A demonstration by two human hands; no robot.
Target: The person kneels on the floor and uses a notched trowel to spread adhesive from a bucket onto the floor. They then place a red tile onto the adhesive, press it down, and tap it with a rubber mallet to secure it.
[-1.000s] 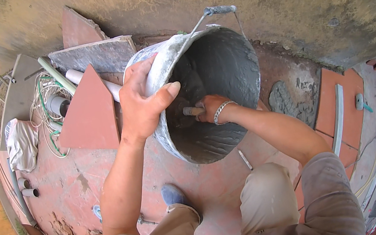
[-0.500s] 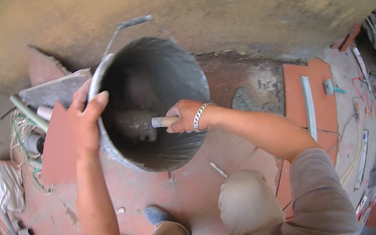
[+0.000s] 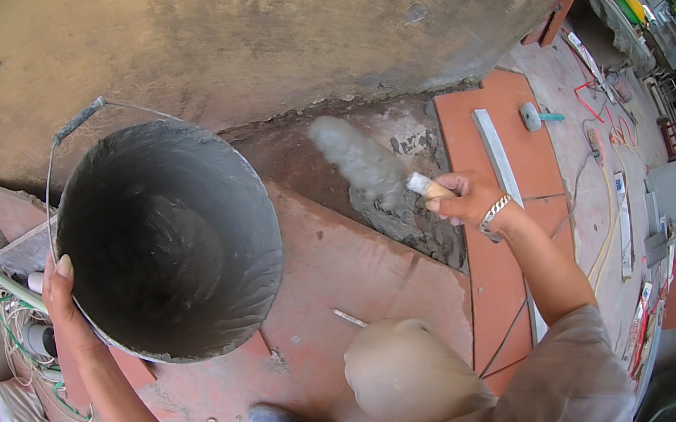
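At the left, my left hand [image 3: 61, 291] grips the rim of a large tilted bucket [image 3: 167, 241], coated inside with wet grey mortar, its wire handle raised. My right hand [image 3: 468, 202], with a chain bracelet at the wrist, is closed on the pale handle of a trowel [image 3: 429, 186]. The trowel's blade is hidden under a motion-blurred lump of grey mortar [image 3: 355, 154], held over a rough patch of mortar [image 3: 411, 239] beside orange floor tiles [image 3: 472, 151].
A stained yellowish wall [image 3: 297, 28] runs behind. A metal straightedge [image 3: 505, 209] and a mallet [image 3: 537, 116] lie on the tiles. Cables [image 3: 606, 218] and tools are at right; pipes, coiled hose and a white sack [image 3: 22, 420] at left. A pencil-like stick [image 3: 348, 318] lies near my knee.
My right hand has drawn the trowel out of the bucket and moved right, carrying mortar over the floor patch. My left hand and the bucket have shifted left in the picture.
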